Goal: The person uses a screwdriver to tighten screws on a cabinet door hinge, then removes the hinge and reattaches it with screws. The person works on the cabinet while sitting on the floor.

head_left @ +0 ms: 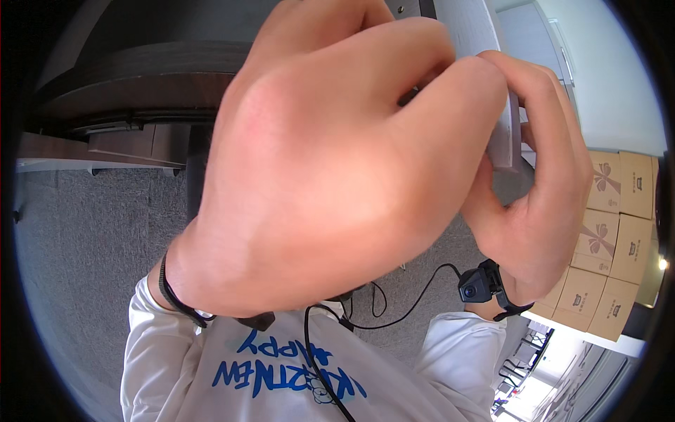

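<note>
My left hand (316,162) fills the middle of the view, close up, its back toward me. The fingers are curled, and a small dark bit shows in the gap by the thumb; what they hold is hidden. Just to its right, my right hand (541,204) bends around the lower end of a pale grey panel (505,141). Its fingers lie on the panel's right side, and the thumb is near the bottom edge. The left hand covers much of the panel and where the fingertips meet.
A dark desk (148,77) with a curved edge stands at upper left. Brown cardboard boxes (612,239) are stacked at the right. Grey carpet (105,218) lies below. A small black camera (474,288) is strapped to my right wrist; a black cable (415,320) hangs across my front.
</note>
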`<state>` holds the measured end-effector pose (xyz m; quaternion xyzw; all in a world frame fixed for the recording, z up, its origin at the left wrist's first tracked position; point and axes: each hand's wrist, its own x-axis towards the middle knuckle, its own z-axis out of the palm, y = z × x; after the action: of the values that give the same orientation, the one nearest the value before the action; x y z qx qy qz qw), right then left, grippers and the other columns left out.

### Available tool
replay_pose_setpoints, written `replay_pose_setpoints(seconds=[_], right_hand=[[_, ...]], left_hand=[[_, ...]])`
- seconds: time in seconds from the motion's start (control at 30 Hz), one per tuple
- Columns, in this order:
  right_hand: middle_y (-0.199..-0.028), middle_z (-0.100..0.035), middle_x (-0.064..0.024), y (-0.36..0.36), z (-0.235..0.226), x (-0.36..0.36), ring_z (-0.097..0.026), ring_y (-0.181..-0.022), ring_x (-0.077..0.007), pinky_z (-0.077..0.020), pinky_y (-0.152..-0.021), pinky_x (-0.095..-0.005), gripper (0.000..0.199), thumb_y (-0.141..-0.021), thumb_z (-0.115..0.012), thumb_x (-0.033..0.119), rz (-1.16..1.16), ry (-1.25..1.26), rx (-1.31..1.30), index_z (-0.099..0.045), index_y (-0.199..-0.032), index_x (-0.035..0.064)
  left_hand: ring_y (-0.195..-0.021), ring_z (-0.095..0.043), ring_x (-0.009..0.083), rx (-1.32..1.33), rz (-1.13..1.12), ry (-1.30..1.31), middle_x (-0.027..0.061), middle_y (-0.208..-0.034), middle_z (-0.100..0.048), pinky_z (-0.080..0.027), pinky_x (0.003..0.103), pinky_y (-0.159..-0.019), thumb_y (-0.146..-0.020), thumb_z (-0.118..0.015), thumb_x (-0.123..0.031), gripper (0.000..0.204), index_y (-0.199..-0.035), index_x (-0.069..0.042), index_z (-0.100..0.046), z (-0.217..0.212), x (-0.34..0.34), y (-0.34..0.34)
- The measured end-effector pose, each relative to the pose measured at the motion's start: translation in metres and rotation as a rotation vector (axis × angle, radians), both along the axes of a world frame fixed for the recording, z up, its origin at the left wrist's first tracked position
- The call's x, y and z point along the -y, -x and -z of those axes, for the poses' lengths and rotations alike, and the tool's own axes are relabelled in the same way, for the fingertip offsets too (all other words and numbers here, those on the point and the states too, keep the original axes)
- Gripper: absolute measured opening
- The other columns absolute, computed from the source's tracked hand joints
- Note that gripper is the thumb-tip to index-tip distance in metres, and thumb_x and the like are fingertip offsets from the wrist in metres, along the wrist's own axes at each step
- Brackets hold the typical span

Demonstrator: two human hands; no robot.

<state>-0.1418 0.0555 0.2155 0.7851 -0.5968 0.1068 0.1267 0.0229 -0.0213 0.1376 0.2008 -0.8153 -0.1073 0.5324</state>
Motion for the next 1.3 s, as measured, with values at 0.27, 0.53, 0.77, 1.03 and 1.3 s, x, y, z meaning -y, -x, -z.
replay_pose_setpoints(seconds=[0.27,0.53,0.77,1.03,1.3], right_hand=[[-0.11,-0.066,-0.0067,0.005,0.005,0.003,-0.064,-0.096,-0.0225,-0.0448,-0.068,-0.0313,0.05,-0.073,-0.064,-0.004,-0.027,0.011,0.109,-0.062,-0.122,0.0074],[-0.11,-0.066,-0.0067,-0.005,-0.003,0.002,-0.066,-0.097,-0.0219,-0.0491,-0.072,-0.0307,0.05,-0.074,-0.065,-0.007,0.003,-0.034,0.021,-0.062,-0.122,0.0073],[-0.112,-0.066,-0.0056,-0.013,-0.017,0.005,-0.067,-0.094,-0.0211,-0.0524,-0.075,-0.031,0.049,-0.076,-0.067,-0.007,0.101,-0.184,0.099,-0.059,-0.122,0.0075],[-0.115,-0.066,-0.0044,-0.025,-0.023,0.006,-0.066,-0.098,-0.0208,-0.0538,-0.079,-0.0321,0.05,-0.076,-0.07,-0.003,0.248,-0.226,0.071,-0.058,-0.122,0.0092],[-0.114,-0.066,-0.0058,-0.01,-0.028,0.009,-0.065,-0.101,-0.0223,-0.0555,-0.08,-0.0332,0.053,-0.073,-0.073,-0.002,0.113,-0.272,0.086,-0.059,-0.124,0.0088]], left_hand=[[-0.074,-0.061,0.0194,-0.005,-0.046,0.026,0.0046,-0.081,-0.071,-0.048,0.028,-0.06,-0.066,-0.086,-0.007,0.025,-0.09,-0.006,-0.078,0.003,-0.003,0.002],[-0.076,-0.062,0.0198,0.001,-0.037,0.059,0.005,-0.085,-0.074,-0.049,0.029,-0.062,-0.066,-0.087,-0.01,0.028,-0.093,-0.007,-0.079,0.006,-0.002,0.0],[-0.075,-0.062,0.0194,-0.028,-0.055,0.064,0.0035,-0.084,-0.074,-0.047,0.029,-0.062,-0.066,-0.087,-0.012,0.028,-0.092,-0.008,-0.078,0.007,-0.002,0.001],[-0.074,-0.061,0.0179,-0.055,-0.052,0.03,0.0013,-0.082,-0.073,-0.04,0.029,-0.062,-0.06,-0.085,-0.019,0.033,-0.09,-0.008,-0.078,0.007,-0.003,0.001],[-0.072,-0.059,0.0188,0.005,-0.07,0.052,0.0019,-0.081,-0.07,-0.038,0.03,-0.061,-0.057,-0.082,-0.019,0.034,-0.088,-0.008,-0.076,0.003,-0.001,-0.001]])
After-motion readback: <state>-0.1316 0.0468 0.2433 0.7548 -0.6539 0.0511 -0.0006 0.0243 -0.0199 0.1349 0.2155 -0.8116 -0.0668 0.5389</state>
